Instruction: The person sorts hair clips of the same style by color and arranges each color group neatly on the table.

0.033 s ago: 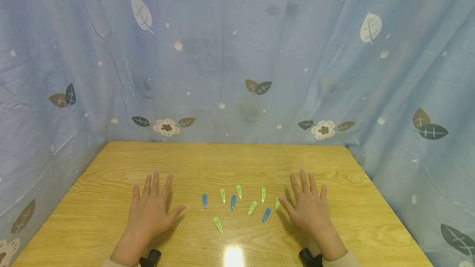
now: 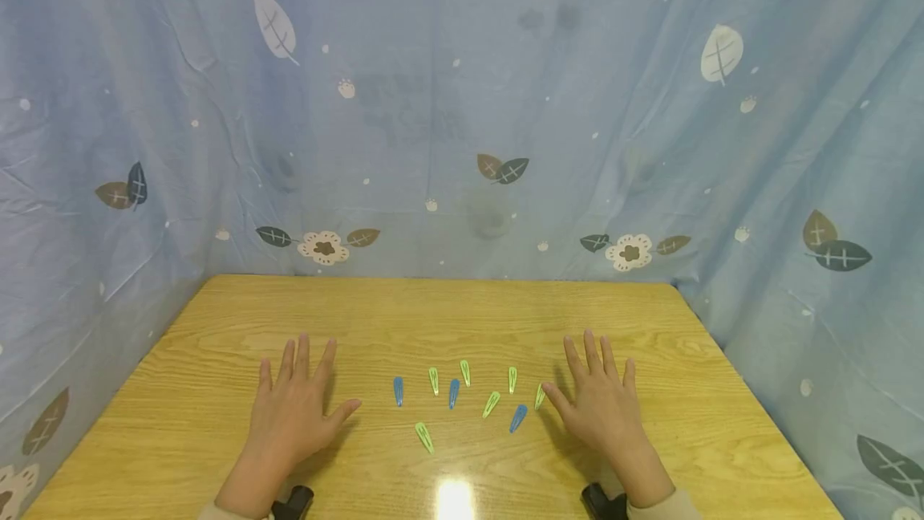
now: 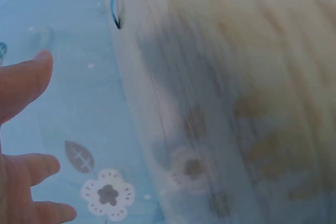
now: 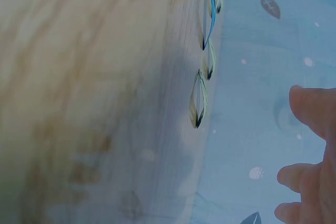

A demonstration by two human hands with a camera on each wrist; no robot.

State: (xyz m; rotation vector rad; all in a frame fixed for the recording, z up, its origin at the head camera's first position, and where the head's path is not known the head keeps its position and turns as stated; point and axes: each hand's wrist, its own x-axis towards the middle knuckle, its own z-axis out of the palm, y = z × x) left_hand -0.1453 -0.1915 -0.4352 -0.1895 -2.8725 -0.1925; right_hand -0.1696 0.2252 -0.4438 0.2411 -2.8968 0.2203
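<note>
My left hand (image 2: 290, 416) is held over the left part of the table, fingers straight and spread, with nothing in it. On the right, my right hand (image 2: 602, 412) has the same spread pose and is also bare. Between them lie scattered snap hair clips: three blue ones, at the left (image 2: 399, 392), in the middle (image 2: 453, 394) and at the right (image 2: 518, 418), plus several light green ones. A green clip (image 2: 539, 397) lies nearest the right thumb, which partly overlaps it in the head view. The left wrist view shows one blue clip (image 3: 114, 6) beyond the thumb.
A wooden table (image 2: 404, 311) carries the clips. Blue curtains (image 2: 404, 143) with leaf and flower prints hang behind it and along both sides. Black wrist devices show under the left wrist (image 2: 292, 502) and right wrist (image 2: 605, 502). Light glares off the table's near middle.
</note>
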